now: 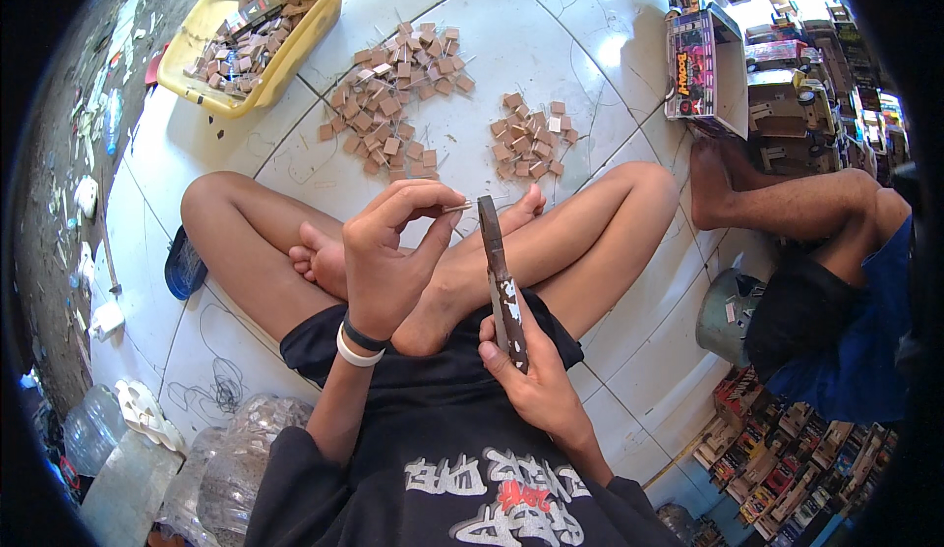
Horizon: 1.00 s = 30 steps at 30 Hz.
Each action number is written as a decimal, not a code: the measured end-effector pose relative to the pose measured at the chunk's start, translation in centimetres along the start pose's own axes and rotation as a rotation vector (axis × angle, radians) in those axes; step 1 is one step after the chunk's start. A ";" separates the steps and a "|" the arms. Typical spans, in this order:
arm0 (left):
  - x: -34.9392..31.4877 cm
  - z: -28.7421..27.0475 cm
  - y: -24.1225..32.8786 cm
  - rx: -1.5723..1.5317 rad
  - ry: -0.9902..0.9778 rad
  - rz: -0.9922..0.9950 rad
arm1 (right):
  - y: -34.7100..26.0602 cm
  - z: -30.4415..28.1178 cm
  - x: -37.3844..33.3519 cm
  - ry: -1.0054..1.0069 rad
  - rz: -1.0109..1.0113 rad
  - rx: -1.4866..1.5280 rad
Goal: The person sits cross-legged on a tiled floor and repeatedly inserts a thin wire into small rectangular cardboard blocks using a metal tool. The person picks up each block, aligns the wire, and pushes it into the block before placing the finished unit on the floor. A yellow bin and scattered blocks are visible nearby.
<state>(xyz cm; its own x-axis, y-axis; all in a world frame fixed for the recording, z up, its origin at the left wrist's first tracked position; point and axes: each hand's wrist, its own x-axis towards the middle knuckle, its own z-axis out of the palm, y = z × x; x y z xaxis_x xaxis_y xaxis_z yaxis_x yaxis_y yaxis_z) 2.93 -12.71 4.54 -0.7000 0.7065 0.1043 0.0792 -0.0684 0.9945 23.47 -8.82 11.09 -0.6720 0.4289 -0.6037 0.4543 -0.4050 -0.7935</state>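
My left hand [393,242] is raised above my crossed legs, with thumb and forefinger pinched on a small thin piece [456,207], light-edged and seen nearly edge-on. A thin wire seems to run from it toward the pliers. My right hand [536,385] is wrapped round the worn, paint-flecked handles of a pair of pliers [496,257], held upright. The jaws stand just right of the small piece; I cannot tell whether they touch the wire. Beyond my feet lie a large pile of small brown square blocks [383,114] with thin wires sticking out and a smaller pile of blocks [529,139].
A yellow basin [339,1] of similar blocks stands at the far left. At right, another person's bare leg [787,198] rests near a printed cardboard box [691,70] and a grey-green bucket [726,316]. Many small toy vehicles [787,468] crowd the right side. Plastic bags [236,468] lie lower left.
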 end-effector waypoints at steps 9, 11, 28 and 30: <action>-0.1 -0.1 0.0 0.010 -0.011 -0.003 | -0.1 0.1 0.0 0.009 -0.007 0.003; -0.2 -0.1 -0.2 -0.044 -0.017 -0.036 | -0.1 -0.3 -0.1 -0.028 0.024 0.051; -1.3 0.3 1.0 0.092 0.130 0.095 | 1.0 2.1 1.0 0.261 -0.245 -0.614; -1.1 0.2 1.3 0.053 0.135 0.039 | 0.9 1.9 1.4 0.264 -0.297 -0.592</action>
<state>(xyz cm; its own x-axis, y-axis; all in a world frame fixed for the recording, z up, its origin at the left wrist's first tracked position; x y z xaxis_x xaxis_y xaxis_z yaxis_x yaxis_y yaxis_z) 3.91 -13.44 5.75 -0.7845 0.6025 0.1468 0.1432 -0.0542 0.9882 21.82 -10.15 9.68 -0.6865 0.6650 -0.2941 0.5653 0.2336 -0.7912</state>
